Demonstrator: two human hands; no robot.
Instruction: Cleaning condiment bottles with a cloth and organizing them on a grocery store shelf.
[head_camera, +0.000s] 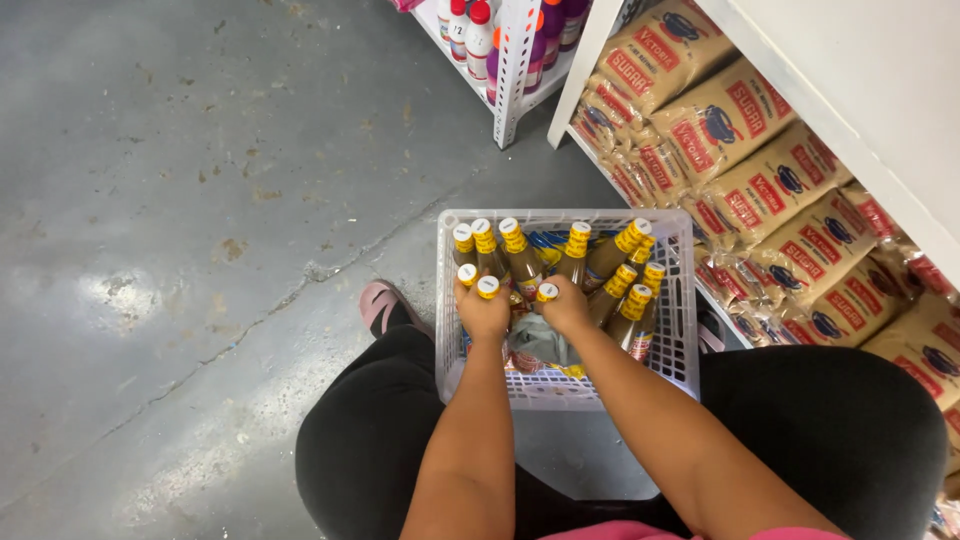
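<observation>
Grey concrete floor (180, 200), shelf of brown sugar bags (760, 180) to your right. White basket (680, 340) sits by your knees, packed with yellow-capped bottles (575, 255). Your left hand (484, 312) and right hand (566, 305) each have fingers closed round a bottle top inside it.

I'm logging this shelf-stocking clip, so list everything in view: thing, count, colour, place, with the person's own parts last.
basket: one, white plastic mesh, on the person's lap.
sauce bottles: about a dozen, brown with yellow caps, in the basket.
cloth: one, grey, in the basket under the hands.
sugar bags: many, tan with red and blue print, bottom shelf at right.
shelf bottles: several, white, red-capped and purple, white rack at top.
floor: grey concrete, cracked.
sandal: one, pink.
left hand: grips bottle tops.
right hand: grips a bottle top.
</observation>
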